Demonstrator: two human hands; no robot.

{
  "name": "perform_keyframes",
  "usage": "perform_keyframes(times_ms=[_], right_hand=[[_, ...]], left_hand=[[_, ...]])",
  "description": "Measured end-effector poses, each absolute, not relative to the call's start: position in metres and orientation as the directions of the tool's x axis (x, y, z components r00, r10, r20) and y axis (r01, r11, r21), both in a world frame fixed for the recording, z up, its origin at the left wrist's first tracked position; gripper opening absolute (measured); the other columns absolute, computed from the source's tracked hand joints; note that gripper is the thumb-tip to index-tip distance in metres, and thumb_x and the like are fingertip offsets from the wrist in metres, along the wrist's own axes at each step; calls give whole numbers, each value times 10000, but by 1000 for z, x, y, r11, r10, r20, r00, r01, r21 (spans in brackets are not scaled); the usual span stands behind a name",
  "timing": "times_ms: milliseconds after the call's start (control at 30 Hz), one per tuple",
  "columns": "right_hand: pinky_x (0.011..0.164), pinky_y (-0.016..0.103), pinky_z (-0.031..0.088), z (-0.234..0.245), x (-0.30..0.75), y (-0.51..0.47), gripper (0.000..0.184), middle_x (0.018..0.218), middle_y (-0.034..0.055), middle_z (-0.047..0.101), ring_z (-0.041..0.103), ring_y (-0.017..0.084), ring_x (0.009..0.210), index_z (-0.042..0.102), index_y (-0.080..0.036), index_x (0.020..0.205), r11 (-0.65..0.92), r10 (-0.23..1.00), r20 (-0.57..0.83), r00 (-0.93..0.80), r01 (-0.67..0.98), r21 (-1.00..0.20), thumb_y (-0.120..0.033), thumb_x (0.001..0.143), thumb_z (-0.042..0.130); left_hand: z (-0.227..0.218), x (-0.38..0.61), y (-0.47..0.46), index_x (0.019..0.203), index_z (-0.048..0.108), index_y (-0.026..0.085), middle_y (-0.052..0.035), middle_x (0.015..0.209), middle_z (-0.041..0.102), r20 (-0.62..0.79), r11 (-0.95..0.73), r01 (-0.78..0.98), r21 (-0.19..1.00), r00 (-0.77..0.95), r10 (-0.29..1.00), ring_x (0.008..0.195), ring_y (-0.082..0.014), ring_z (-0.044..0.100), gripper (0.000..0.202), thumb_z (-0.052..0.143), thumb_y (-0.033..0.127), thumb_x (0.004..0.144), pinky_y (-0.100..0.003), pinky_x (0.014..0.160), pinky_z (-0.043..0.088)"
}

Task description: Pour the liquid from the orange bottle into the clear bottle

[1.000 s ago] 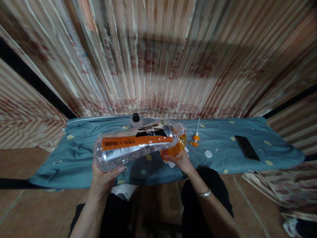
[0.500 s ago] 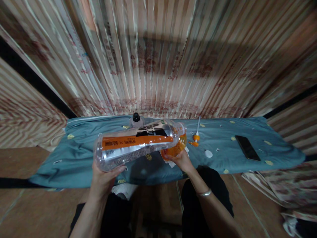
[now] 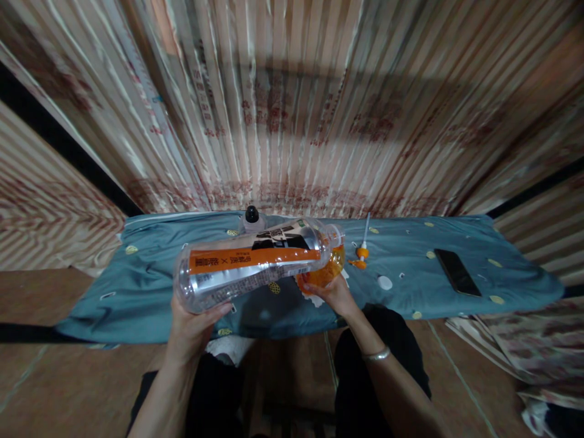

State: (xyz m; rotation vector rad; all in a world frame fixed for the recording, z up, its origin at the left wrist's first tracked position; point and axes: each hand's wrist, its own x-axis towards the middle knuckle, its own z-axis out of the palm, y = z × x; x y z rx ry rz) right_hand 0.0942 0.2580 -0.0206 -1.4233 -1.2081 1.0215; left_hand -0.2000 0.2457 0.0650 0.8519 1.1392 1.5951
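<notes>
My left hand [image 3: 194, 322] grips the base end of a large clear plastic bottle [image 3: 250, 261] with an orange and silver label. The bottle lies tilted in the air, its uncapped neck pointing right, over the orange bottle. Around that smaller translucent orange bottle [image 3: 325, 277] my right hand [image 3: 336, 296] is closed, low on its side. The orange bottle's mouth is hidden behind the clear bottle's neck, and I cannot tell whether liquid flows. To the right, an orange pump head [image 3: 361, 254] with a white tube lies on the cloth.
A blue-green patterned cloth [image 3: 150, 292] covers the narrow surface before me. A black-capped bottle [image 3: 251, 218] stands behind the clear bottle. At right are a white round disc [image 3: 384, 283] and a black phone [image 3: 457, 272]. Striped, printed sheeting [image 3: 292, 164] hangs behind.
Almost nothing differs. Both hands hold the two bottles in nearly the same place, and the view has shifted very slightly.
</notes>
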Motion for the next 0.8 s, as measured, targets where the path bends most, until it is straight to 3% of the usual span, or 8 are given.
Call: perform_keyframes(times_ms=[233,400,533,633,800], right_hand=[[1033,524,599,-22,95,258,606,1068,80,830,772,350,1098,707,-243,1083,-49,986,-17,165,196,-979,-464,579,961],[1039,511,604,-25,96,257,597,1107,75,832,778,334,1085,711,-244,1113,-26,987,3,161,179,-983,-443,608,958],[1004,499,621,-25,94,257,604,1078,68,837,791,325,1033,701,-242,1108,-44,987,-19,159,157,-987,-462,603,950],[1000,506,623,-22,94,257,642,1067,69,840,792,336,1030,702,-241,1111,-59,979,-20,204,188,-980,-460,567,962],[981,497,636,-18,94,256,545,1045,59,846,801,336,1009,733,-255,1052,-23,989,3,150,171,-985,-476,601,944]], left_hand=[[59,-202,246,1307,703,221,-75,1027,791,10,-104,-308,946,-292,956,920,-294,751,1048,1038,304,318,-407,855,639],[61,-200,245,1300,709,271,-61,1120,788,-7,-103,-332,938,-314,950,952,-266,746,1057,1028,236,292,-354,814,637],[59,-201,246,1276,722,243,-62,1109,785,9,-127,-352,927,-318,948,938,-240,738,1040,1026,213,283,-316,809,628],[57,-202,246,1272,721,250,-52,1112,776,21,-139,-358,923,-314,949,959,-240,728,1033,1027,194,287,-331,848,625],[57,-203,244,1312,698,254,-68,1183,757,31,-142,-346,927,-309,951,1014,-267,720,1067,1036,196,301,-369,881,620]])
